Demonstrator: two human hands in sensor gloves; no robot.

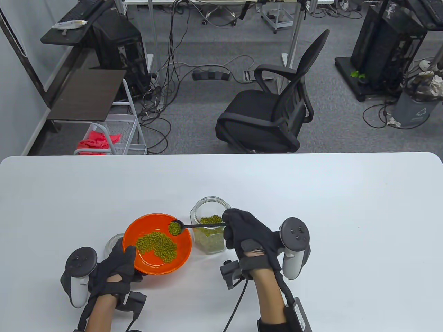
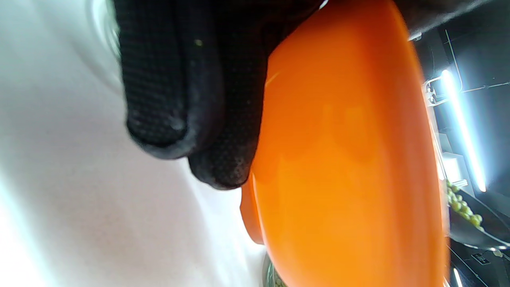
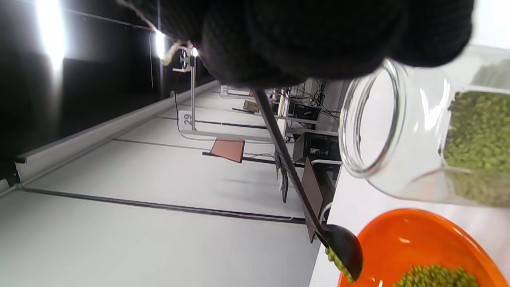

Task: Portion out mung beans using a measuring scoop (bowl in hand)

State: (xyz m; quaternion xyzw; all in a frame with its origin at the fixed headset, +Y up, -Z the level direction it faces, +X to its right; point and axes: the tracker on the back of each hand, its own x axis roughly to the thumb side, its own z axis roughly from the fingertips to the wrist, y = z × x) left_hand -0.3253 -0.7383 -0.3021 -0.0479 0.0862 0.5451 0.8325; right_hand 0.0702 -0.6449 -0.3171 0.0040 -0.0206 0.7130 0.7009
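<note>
A white table (image 1: 311,193) in an office, black chair (image 1: 273,114) behind. My left hand (image 1: 114,266) grips the orange bowl (image 1: 183,249), raised. My right hand (image 1: 245,231) pinches the scoop (image 1: 175,228), loaded over the rim beside the jar (image 1: 208,230). I should roll my wrist slowly so the mung beans (image 1: 157,243) land centred.

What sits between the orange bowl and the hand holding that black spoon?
The open glass jar of mung beans, seen in the table view; the scoop handle crosses above it from the right hand to the bowl.
</note>
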